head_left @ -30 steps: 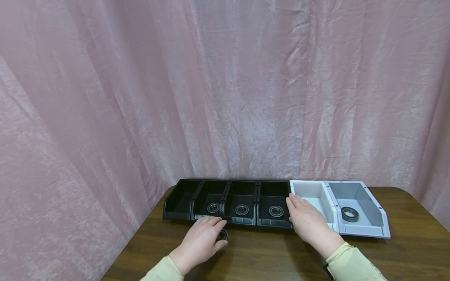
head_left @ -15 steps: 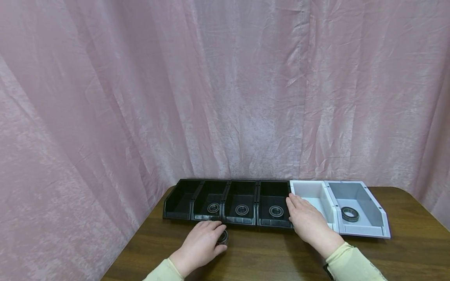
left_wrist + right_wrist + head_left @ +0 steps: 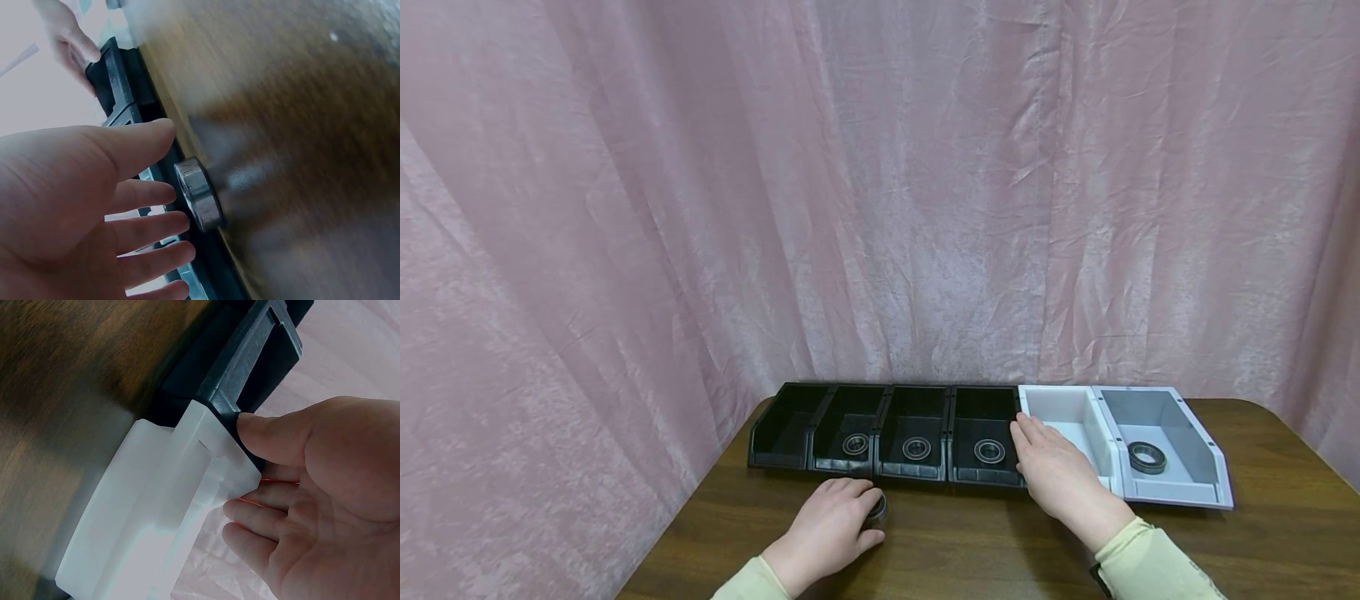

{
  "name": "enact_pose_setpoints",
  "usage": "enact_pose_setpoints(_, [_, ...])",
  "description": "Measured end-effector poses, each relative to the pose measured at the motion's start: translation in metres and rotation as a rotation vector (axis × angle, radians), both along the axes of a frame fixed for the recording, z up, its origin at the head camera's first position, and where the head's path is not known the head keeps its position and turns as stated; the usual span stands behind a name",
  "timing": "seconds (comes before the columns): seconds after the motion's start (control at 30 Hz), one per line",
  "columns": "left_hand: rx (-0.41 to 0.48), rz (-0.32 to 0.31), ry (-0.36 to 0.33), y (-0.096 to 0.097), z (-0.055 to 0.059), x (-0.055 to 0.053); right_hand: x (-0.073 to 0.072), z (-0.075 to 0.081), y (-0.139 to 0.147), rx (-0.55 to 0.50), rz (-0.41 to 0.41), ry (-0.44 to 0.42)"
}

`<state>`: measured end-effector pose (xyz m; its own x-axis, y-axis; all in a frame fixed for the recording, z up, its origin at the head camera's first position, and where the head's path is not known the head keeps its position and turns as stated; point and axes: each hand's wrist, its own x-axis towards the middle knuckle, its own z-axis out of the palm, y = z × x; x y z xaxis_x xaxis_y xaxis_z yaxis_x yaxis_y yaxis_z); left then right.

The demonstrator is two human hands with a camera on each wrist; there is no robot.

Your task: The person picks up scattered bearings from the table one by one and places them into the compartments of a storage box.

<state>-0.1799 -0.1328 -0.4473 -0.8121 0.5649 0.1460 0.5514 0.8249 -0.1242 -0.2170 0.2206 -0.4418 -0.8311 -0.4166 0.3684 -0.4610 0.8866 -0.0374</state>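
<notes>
A metal ball bearing [image 3: 201,195] lies on the wooden table in front of the black bins, just beyond my left hand's fingertips. My left hand [image 3: 826,527] curves loosely beside it, thumb and fingers apart, and partly hides it in the head view. My right hand [image 3: 1054,468] rests at the join between the rightmost black bin [image 3: 985,408] and the white bin [image 3: 1060,404]. In the right wrist view, its thumb touches the black bin's edge while its fingers extend along the white bin's side. Single bearings lie in three black bins, one such bearing [image 3: 989,452] in the rightmost.
A light grey bin [image 3: 1206,454] at the row's right end contains a larger dark bearing [image 3: 1147,457]. The leftmost black bin [image 3: 786,417] stands near the table's [image 3: 955,550] left edge. A pink curtain [image 3: 880,192] hangs behind the row.
My left hand has drawn back slightly from the bins, toward the front of the table. The bearing beside it also shows slightly nearer. My right hand and the bins keep their places.
</notes>
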Motion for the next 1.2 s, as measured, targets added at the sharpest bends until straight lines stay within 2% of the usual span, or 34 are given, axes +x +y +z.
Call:
enact_pose_setpoints(0.17, [-0.006, 0.010, -0.028, 0.0000, -0.0015, -0.0001, 0.0002, 0.0011, 0.0001, 0.008, -0.004, -0.016])
enact_pose_setpoints(0.37, [-0.014, 0.003, -0.016, -0.0008, -0.0051, -0.0018, 0.0003, 0.0009, 0.0001, -0.004, -0.003, -0.014])
enact_pose_setpoints(1.2, [-0.003, -0.009, 0.017, -0.0005, -0.0059, -0.0057, 0.0008, -0.0011, -0.0009, -0.030, 0.000, 0.020])
